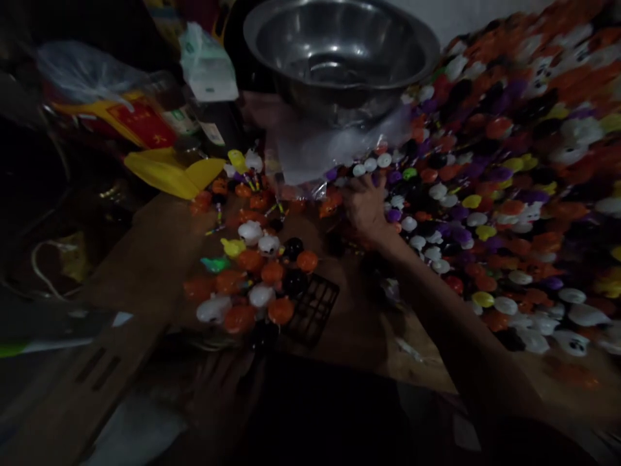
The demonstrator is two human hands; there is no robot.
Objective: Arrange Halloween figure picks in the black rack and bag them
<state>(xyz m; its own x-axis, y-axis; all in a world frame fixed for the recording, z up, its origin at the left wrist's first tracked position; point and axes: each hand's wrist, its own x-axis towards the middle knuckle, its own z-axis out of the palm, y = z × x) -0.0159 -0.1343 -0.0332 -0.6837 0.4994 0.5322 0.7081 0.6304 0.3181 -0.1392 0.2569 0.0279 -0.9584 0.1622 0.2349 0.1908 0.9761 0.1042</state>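
Note:
My right hand (366,206) reaches to the near left edge of a large heap of small plastic Halloween toys (470,220), coloured orange, white, purple, black and yellow. Its fingers look spread and bent down among the toys; the fingertips are partly hidden. Low in the dark by the table's front edge, my left hand (218,382) has its fingers stretched apart, holding nothing that I can see. Just beyond it a cluster of toy heads (262,298) stands beside and partly over a black grid rack (314,309). Toys with striped sticks (252,180) lie farther back.
A large steel basin (339,97) stands at the back, with clear plastic bags (310,152) below its front. To the left are a yellow scoop-like piece (174,173), a dark bottle (213,129) and a red-and-yellow box (138,120). A slotted wooden board (111,362) lies at lower left.

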